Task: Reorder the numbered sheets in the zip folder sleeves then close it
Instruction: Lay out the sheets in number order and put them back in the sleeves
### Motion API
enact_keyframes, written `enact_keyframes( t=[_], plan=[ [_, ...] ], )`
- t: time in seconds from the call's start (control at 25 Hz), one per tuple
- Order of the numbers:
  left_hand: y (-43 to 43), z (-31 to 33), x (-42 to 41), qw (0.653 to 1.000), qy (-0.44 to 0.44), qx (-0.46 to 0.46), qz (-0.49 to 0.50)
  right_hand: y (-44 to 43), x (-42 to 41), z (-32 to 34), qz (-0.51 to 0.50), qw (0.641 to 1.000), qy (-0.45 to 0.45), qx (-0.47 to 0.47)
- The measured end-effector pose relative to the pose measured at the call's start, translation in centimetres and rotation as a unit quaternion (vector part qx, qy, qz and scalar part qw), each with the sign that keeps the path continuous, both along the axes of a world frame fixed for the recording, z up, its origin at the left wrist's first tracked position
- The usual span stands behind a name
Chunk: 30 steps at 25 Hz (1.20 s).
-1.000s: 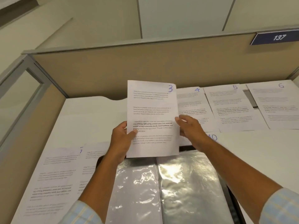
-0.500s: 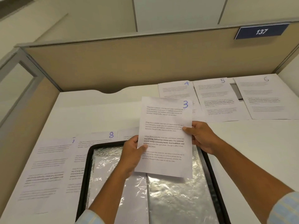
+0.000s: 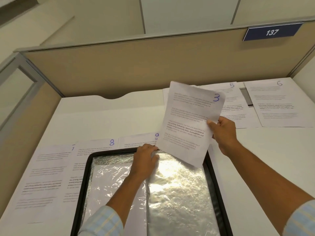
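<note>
From where I stand, the person wears a shirt of light blue cloth with a check pattern: thin pale yellow and white stripes cross each other over the blue. Only the ends of its sleeves show. The left sleeve (image 3: 104, 222) and the right sleeve (image 3: 301, 218) both stop well before the wrist, and their cloth looks soft and a little loose. Below them the left forearm (image 3: 124, 189) and the right forearm (image 3: 265, 176) are bare. The left hand (image 3: 144, 160) and the right hand (image 3: 223, 132) are bare too, and the right thumb has a short nail.
</note>
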<state>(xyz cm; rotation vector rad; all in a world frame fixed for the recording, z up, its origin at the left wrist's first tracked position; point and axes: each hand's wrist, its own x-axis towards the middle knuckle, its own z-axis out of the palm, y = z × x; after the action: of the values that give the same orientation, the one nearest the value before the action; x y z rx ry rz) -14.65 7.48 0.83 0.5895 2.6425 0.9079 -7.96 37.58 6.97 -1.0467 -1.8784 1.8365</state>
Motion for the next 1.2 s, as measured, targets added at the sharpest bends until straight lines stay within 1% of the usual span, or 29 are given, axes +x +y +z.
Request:
enact_keyframes(
  t=[0.12, 0.28, 0.48, 0.64, 0.72, 0.88, 1.0, 1.08, 1.2],
  plan=[
    [0.9, -0.2, -0.6, 0.998, 0.021, -0.031, -0.043, 0.8, -1.9, 0.6, -0.06, 0.998, 0.035, -0.003],
    [2.3, 0.3, -1.1, 0.995, 0.038, -0.04, -0.084, 0.6, -4.0, 1.1, -0.086, 0.993, 0.071, -0.031],
    [1.8, 0.5, -1.7, 0.995, 0.034, 0.034, -0.082, -0.1, -4.8, 1.0, -0.096, 0.99, 0.089, -0.049],
    [1.0, 0.3, -1.6, 0.989, 0.101, 0.03, -0.107, -0.4, -4.8, 0.7, -0.101, 0.99, 0.083, -0.051],
    [0.6, -0.1, -1.2, 0.987, 0.123, 0.049, -0.095, -0.6, -4.8, 0.8, -0.103, 0.99, 0.085, -0.052],
    [0.4, 0.0, 0.2, 0.988, 0.123, 0.088, -0.037, -1.0, -5.1, 1.3, -0.109, 0.986, 0.108, -0.06],
    [0.4, 0.4, 0.5, 0.989, 0.125, 0.077, -0.025, -1.4, -5.4, 1.6, -0.108, 0.986, 0.113, -0.058],
    [0.3, 0.5, 0.5, 0.989, 0.126, 0.061, -0.053, -1.7, -5.5, 1.7, -0.104, 0.986, 0.116, -0.057],
    [0.0, 0.1, 0.2, 0.982, 0.158, 0.047, -0.094, -2.1, -5.6, 1.8, -0.101, 0.986, 0.118, -0.059]
  ],
)
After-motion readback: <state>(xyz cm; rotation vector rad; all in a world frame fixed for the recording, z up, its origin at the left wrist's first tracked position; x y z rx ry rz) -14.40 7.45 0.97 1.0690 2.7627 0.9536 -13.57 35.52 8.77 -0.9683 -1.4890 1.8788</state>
